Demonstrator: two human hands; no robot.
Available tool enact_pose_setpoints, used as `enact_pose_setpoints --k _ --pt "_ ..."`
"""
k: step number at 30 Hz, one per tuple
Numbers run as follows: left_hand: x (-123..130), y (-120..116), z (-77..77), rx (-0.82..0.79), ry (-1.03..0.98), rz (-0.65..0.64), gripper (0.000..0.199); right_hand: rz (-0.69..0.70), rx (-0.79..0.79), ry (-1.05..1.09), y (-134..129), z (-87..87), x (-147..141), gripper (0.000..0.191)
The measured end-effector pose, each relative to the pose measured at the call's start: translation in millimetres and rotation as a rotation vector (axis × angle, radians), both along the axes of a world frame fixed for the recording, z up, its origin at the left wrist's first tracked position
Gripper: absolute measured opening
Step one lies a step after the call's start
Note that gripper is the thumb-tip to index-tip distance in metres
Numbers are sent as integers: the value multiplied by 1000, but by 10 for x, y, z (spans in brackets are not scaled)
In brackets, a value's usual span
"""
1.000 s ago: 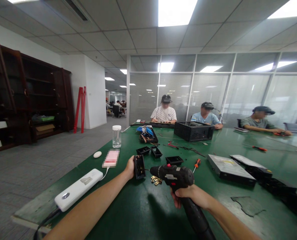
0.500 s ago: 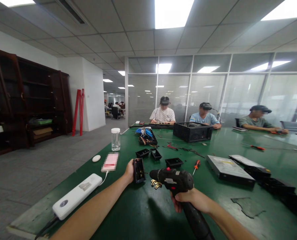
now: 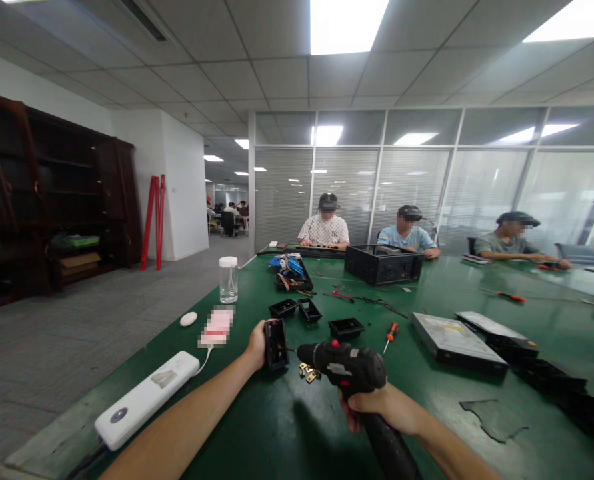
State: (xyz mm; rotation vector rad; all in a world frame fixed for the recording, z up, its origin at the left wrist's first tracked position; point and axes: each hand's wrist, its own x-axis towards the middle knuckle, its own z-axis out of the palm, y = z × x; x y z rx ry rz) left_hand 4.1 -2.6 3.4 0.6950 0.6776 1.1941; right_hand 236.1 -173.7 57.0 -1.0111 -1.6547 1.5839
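Head view: your left hand point(image 3: 258, 345) has its fingers clamped on a black rectangular housing point(image 3: 277, 348), most fingertips hidden behind it. Your right hand point(image 3: 371, 403) grips the power drill point(image 3: 351, 364) — handle cut off below — and whether its thin bit point(image 3: 291, 351) touches the housing is unclear.

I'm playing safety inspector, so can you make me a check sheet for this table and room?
Surface: green tabletop, glossy.
Things in use: black housing; power drill, bit pointing at the housing, contact unclear; brass-coloured pieces on the tabletop.
Clutter: screwdriver, optical drive, lidded jar.
Hands: left hand holds the housing; right hand grips the drill.
Cables: white cable and black cord at opposite ends of the power strip.
Surroundings: three people seated opposite; dark cabinet at left.
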Motion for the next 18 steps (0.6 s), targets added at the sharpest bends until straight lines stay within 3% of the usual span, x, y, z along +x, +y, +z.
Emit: enact_pose_setpoints --k 9,18 --pt "-3 0 -14 -50 -31 4 28 13 -43 74 100 -81 62 20" --pt "-10 24 -66 -46 -34 4 29 49 -14 -172 74 -15 40 25"
